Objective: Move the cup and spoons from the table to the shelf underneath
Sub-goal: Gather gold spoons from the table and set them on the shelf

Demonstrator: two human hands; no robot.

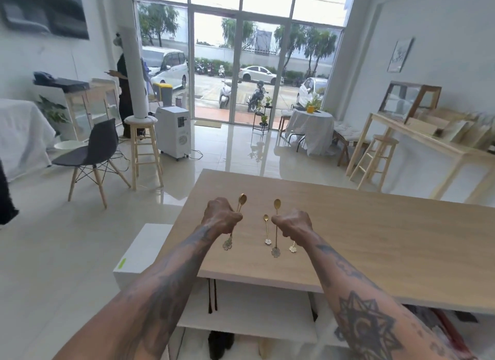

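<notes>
My left hand point(221, 216) is closed around a gold spoon point(242, 199), bowl up, with its flower-shaped end hanging below the fist. In my right hand point(293, 223) is another gold spoon point(277, 204), held upright, flower end down. Both hands hover over the near left part of the wooden table point(375, 225). A shorter gold spoon point(266, 227) lies on the table between my hands. The flower end of one more spoon point(292, 248) shows beside my right wrist. Beneath the tabletop is a white shelf point(257, 314). No cup is in view.
A white box point(139, 255) stands against the table's left side. A dark chair point(93, 156), a wooden stool point(143, 147) and a white appliance point(175, 130) stand on the tiled floor to the left. A person stands by the pillar. Dark objects sit low under the shelf.
</notes>
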